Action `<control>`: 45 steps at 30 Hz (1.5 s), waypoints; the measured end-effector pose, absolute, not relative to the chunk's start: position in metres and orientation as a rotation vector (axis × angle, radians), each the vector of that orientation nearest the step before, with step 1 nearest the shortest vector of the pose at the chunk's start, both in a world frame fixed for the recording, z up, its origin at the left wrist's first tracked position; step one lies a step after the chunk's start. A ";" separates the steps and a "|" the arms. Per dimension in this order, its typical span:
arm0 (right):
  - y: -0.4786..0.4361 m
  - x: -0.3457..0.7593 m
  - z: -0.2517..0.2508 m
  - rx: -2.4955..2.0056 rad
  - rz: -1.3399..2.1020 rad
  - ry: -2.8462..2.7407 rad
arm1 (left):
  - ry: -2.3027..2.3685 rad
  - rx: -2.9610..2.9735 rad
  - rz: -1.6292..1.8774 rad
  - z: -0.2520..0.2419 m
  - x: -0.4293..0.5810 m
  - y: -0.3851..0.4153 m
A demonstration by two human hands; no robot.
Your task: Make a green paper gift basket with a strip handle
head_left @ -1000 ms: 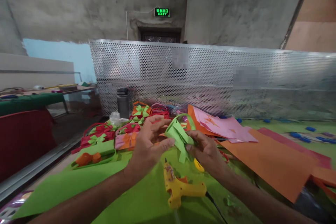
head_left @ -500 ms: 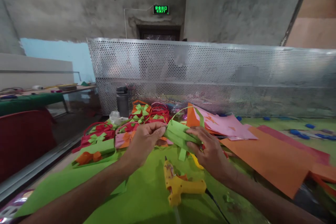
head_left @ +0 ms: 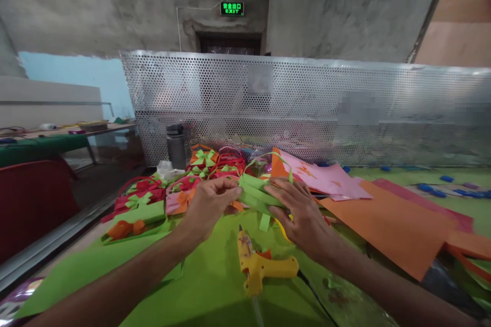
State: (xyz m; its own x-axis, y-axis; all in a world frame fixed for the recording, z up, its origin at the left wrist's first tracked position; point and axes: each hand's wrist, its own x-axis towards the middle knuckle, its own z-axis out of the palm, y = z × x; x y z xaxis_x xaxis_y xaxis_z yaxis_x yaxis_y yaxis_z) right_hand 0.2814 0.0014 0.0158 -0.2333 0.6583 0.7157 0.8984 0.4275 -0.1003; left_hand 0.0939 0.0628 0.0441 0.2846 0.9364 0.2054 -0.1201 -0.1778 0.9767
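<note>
Between my two hands, above the table, is a small light-green paper bag (head_left: 256,195) with a thin looped handle. My left hand (head_left: 215,204) pinches its left end between thumb and fingers. On the right end, my right hand (head_left: 297,209) is closed, its fingers over the top and the thumb below, hiding that side. A short green strip (head_left: 264,222) hangs beneath the bag. Below the hands a yellow hot glue gun (head_left: 261,265) lies on green sheet material (head_left: 207,271), nozzle pointing away. Something yellow (head_left: 283,230), partly hidden, lies by my right hand.
Finished-looking red, pink and orange bags with bows (head_left: 207,158) are piled at the back left, near a grey bottle (head_left: 175,145). Orange sheets (head_left: 387,225) and pink sheets (head_left: 326,173) lie to the right. A perforated metal screen (head_left: 299,112) closes off the back. The glue gun's cord (head_left: 314,294) runs toward me.
The bag has tipped a little, its handle now lower and flatter. My right hand's fingers have moved further over its top. The whole view has shifted slightly.
</note>
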 end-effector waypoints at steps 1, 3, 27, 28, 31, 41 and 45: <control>-0.001 0.281 0.017 -1.332 -0.441 -1.992 | 0.817 1.370 1.166 0.045 0.094 0.063; -0.004 0.283 0.022 -1.316 -0.457 -1.987 | 0.807 1.284 1.177 0.046 0.093 0.066; 0.009 0.286 0.027 -1.229 0.378 -1.361 | 0.631 0.952 1.218 0.039 0.094 0.074; 0.010 0.286 0.027 -1.232 0.390 -1.350 | 0.620 0.951 1.215 0.038 0.094 0.074; 0.011 0.287 0.027 -1.246 0.422 -1.307 | 0.601 0.945 1.215 0.035 0.094 0.073; 0.014 0.288 0.026 -1.305 0.422 -1.262 | 0.582 1.024 1.220 0.028 0.098 0.072; 0.014 0.289 0.025 -1.312 0.384 -1.288 | 0.588 1.098 1.245 0.026 0.100 0.069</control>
